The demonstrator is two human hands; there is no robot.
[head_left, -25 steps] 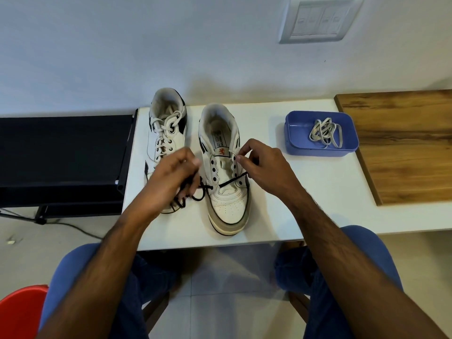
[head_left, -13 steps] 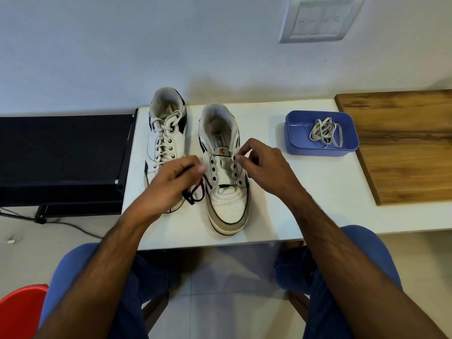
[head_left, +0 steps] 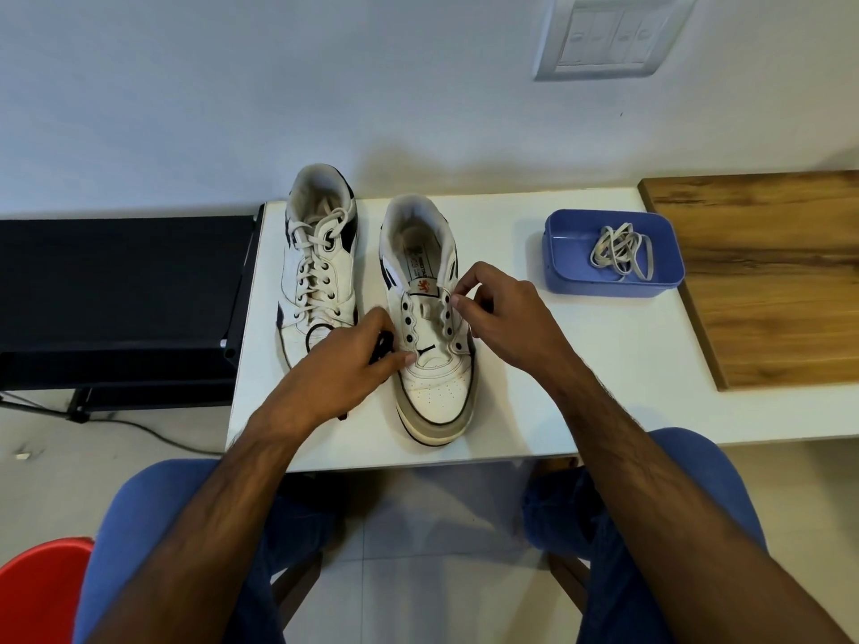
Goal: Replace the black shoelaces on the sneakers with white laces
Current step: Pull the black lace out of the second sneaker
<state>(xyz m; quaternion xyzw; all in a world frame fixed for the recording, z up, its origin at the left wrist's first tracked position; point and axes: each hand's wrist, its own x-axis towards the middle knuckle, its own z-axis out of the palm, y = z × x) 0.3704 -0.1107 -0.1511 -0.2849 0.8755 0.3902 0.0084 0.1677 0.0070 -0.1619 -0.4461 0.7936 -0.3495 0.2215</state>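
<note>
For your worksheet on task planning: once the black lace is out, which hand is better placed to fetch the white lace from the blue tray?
The right hand. It is nearer the blue tray holding the white lace, while the left hand grips the black lace.

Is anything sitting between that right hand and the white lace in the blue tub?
Nothing visible. Only bare white tabletop lies between the right hand and the coiled white lace, which lies uncovered in the open blue plastic tub.
</note>
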